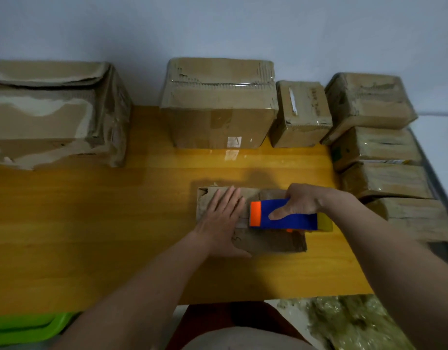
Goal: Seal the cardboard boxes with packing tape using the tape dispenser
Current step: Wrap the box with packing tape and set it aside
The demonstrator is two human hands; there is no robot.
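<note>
At the far left a large, battered cardboard box [53,114] sits on the yellow wooden tabletop [91,223], its top flaps sagging and its paper skin torn away in pale patches. Below the tabletop's near edge a green plastic bin [23,329] shows at the bottom left corner. Further right, against the wall, stands a taped medium box [218,102], and just beside it a smaller taped box [302,113].

Near the middle of the tabletop lies the small flat box [266,242] being sealed. The left hand [223,219] lies flat on its left part – fingers straight and together, palm down, pressing the lid. The right hand [300,203] grips the blue tape dispenser [288,214], fingers curled over its top and thumb laid along its side; the dispenser rests on the box's top with its orange end toward the left hand and the yellowish tape roll [325,222] at its right end, over the box's right edge.

At the far right a stack of taped boxes [379,157] climbs along the tabletop's edge.
</note>
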